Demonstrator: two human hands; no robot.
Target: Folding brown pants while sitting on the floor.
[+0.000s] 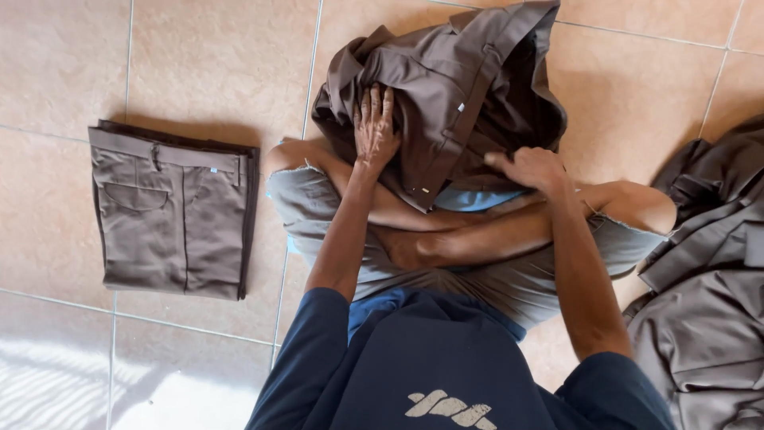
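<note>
The crumpled brown trousers (454, 87) lie bunched over my crossed legs at upper centre of the frame. To do this well, I judge I should find the waistband first, shake the legs straight, and match the seams before flattening anything. My left hand (374, 127) lies flat on the cloth, fingers spread and pressing down, arm stretched straight forward. My right hand (529, 167) curls at the lower edge of the fabric, seemingly pinching it, forearm angled inward. A folded pair (171, 211) sits on the tiled floor (637, 87) at left; an unfolded heap (708, 287) waits at right.
</note>
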